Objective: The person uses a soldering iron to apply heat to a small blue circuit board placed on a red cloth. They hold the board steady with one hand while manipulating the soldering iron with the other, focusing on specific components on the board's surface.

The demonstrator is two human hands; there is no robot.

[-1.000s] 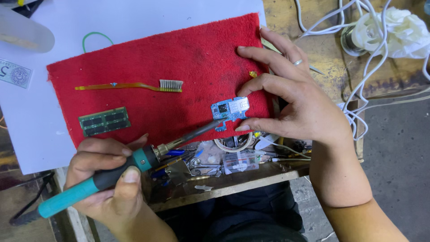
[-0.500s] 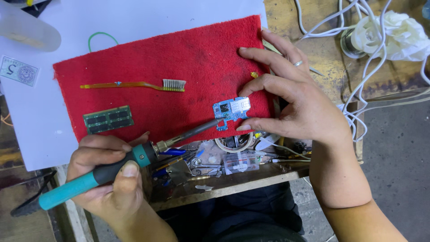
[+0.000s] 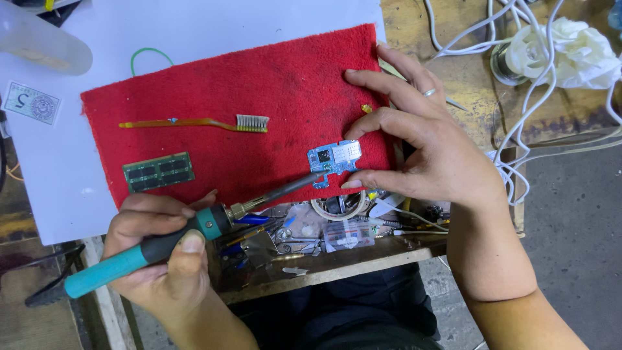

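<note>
My left hand (image 3: 165, 256) grips a soldering iron (image 3: 188, 233) with a teal and black handle; its metal tip touches the left lower edge of a small blue circuit board (image 3: 334, 159). The board lies near the lower right corner of a red cloth (image 3: 259, 110). My right hand (image 3: 421, 149) pins the board in place, index finger on its upper right edge and thumb along its lower edge. A ring sits on one finger of that hand.
A toothbrush (image 3: 201, 122) with an amber handle and a green memory module (image 3: 159, 172) lie on the cloth's left part. White paper (image 3: 194, 26) lies under the cloth. Small tools and parts fill a tray (image 3: 324, 230) at the bench edge. White cables (image 3: 538, 97) tangle at right.
The view has drifted slightly. Both hands keep the same hold, with the iron's tip staying at the blue board.
</note>
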